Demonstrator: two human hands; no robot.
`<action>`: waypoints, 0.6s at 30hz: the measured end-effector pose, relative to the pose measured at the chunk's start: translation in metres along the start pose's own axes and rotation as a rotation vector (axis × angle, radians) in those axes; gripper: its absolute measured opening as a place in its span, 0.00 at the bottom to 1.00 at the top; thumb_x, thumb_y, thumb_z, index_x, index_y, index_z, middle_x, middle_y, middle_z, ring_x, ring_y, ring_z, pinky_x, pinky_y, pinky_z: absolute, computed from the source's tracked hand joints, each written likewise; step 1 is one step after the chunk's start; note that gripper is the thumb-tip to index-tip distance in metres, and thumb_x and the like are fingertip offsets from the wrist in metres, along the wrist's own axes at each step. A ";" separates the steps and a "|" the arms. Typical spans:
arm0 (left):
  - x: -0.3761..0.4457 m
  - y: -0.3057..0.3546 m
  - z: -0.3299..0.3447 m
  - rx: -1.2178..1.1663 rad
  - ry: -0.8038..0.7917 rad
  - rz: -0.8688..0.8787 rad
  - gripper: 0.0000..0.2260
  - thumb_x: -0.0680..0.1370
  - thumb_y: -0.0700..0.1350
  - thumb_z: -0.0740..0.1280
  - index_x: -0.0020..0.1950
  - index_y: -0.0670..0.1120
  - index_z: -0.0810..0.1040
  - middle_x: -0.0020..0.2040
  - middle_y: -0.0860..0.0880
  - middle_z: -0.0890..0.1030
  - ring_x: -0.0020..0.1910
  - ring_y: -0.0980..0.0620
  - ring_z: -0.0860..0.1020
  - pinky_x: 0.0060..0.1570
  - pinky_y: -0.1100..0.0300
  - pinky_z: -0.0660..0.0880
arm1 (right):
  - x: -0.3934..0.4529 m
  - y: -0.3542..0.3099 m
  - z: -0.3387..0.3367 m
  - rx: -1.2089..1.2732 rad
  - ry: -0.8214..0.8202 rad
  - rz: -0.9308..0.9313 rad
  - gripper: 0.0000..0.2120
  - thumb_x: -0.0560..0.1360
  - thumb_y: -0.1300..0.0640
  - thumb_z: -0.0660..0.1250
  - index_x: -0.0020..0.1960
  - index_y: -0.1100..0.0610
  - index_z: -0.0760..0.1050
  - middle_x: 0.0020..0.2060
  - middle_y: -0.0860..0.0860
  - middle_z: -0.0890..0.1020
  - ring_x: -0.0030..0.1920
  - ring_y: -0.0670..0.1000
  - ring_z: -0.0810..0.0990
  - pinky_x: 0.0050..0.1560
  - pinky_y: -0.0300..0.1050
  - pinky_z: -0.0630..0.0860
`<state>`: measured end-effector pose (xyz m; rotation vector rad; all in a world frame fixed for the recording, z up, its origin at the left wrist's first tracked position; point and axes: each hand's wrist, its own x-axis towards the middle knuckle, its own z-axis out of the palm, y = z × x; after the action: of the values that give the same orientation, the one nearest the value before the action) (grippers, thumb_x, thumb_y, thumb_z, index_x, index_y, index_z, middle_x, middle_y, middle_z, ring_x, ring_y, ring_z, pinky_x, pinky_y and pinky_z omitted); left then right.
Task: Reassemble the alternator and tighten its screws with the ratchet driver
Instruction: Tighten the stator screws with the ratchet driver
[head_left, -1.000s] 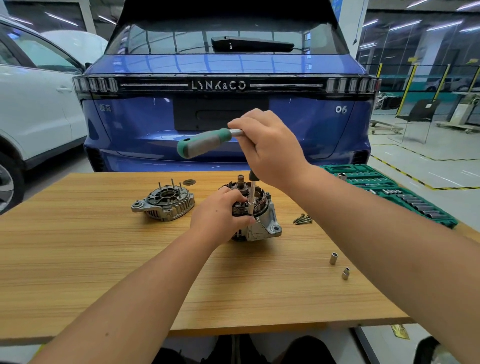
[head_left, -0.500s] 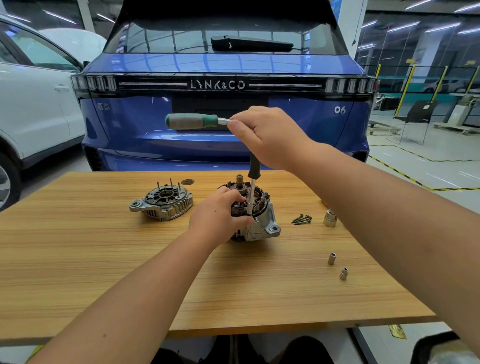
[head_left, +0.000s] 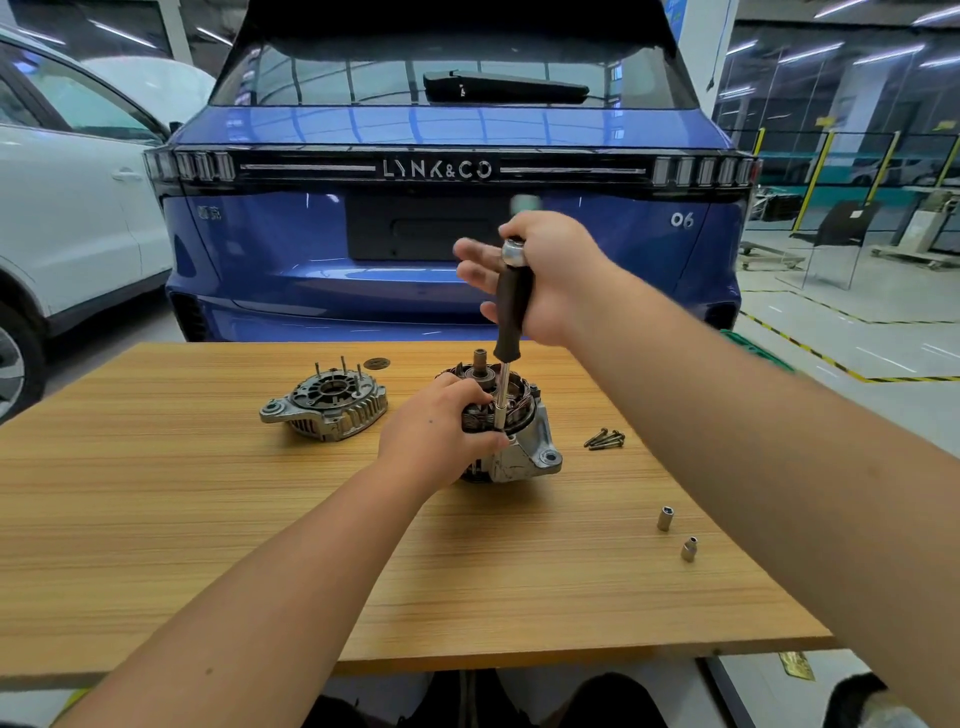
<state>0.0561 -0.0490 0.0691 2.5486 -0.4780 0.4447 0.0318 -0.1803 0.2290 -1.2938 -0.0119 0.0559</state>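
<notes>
The ratchet driver (head_left: 506, 332) stands nearly upright at frame centre, its long axis vertical and its thin shaft pointing down into the alternator (head_left: 511, 426) on the counter (head_left: 156, 519). The right hand (head_left: 550, 280) has a loose grip around the black handle, fingers partly spread and blurred. The left hand (head_left: 436, 436) clasps the alternator's left side.

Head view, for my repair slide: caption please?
Left hand steadies alternator; right hand holds ratchet driver upright on it.
</notes>
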 end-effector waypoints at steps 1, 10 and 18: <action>0.000 0.000 0.000 -0.007 -0.003 -0.002 0.24 0.73 0.63 0.73 0.66 0.57 0.76 0.54 0.60 0.72 0.51 0.56 0.72 0.39 0.59 0.73 | 0.003 0.007 -0.001 0.146 0.043 -0.027 0.08 0.83 0.55 0.59 0.57 0.57 0.74 0.44 0.51 0.86 0.43 0.51 0.83 0.49 0.50 0.74; -0.001 0.001 -0.002 0.000 -0.006 -0.022 0.24 0.73 0.64 0.73 0.65 0.58 0.76 0.56 0.59 0.73 0.52 0.55 0.74 0.45 0.53 0.79 | 0.006 0.038 -0.025 -1.207 0.197 -1.163 0.11 0.82 0.61 0.61 0.59 0.62 0.81 0.51 0.54 0.82 0.53 0.56 0.77 0.49 0.50 0.74; -0.001 0.002 -0.001 0.002 0.001 -0.013 0.24 0.73 0.63 0.73 0.66 0.58 0.76 0.57 0.59 0.74 0.52 0.56 0.73 0.40 0.58 0.75 | 0.005 0.020 -0.020 -1.440 0.037 -0.948 0.19 0.85 0.44 0.54 0.65 0.54 0.75 0.52 0.50 0.76 0.53 0.52 0.73 0.51 0.49 0.71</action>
<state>0.0539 -0.0495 0.0702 2.5521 -0.4604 0.4413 0.0370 -0.1939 0.2044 -2.5766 -0.7437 -0.9477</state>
